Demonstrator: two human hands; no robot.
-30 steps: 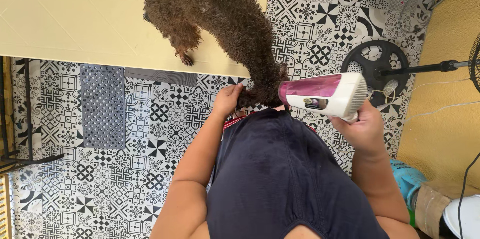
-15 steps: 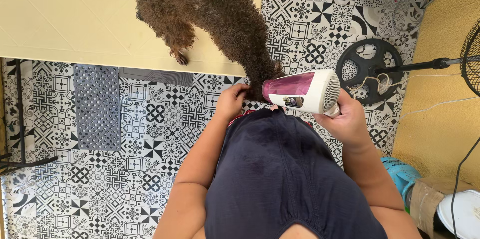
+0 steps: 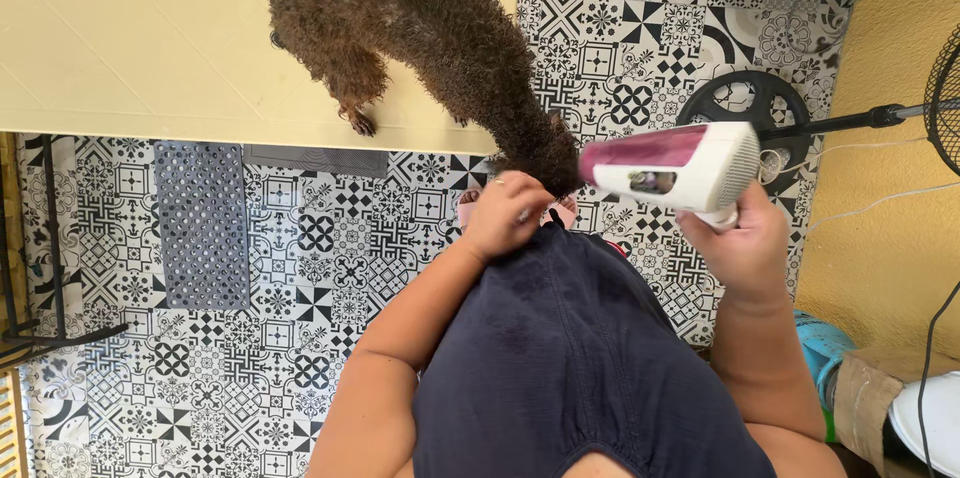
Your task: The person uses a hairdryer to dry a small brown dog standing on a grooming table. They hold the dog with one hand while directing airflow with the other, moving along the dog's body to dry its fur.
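A curly brown dog (image 3: 430, 28) stands on a cream table (image 3: 130, 48), its rear end hanging over the table edge towards me. My right hand (image 3: 745, 248) grips a white and pink hair dryer (image 3: 675, 166), whose nozzle points at the dog's rear fur. My left hand (image 3: 505, 216) is at the fur under the dog's rear, just below the nozzle, fingers curled. My dark blue top (image 3: 570, 358) fills the lower middle of the view.
The floor has black and white patterned tiles (image 3: 250, 358). A grey perforated mat (image 3: 203, 226) lies below the table edge. A standing fan's round base (image 3: 755, 108) and pole are at the right by a yellow wall. A dark metal frame (image 3: 50, 238) stands at the left.
The hair dryer has moved right and slightly up. My left hand has shifted right and down, from the fur's left side to below the dog's rear.
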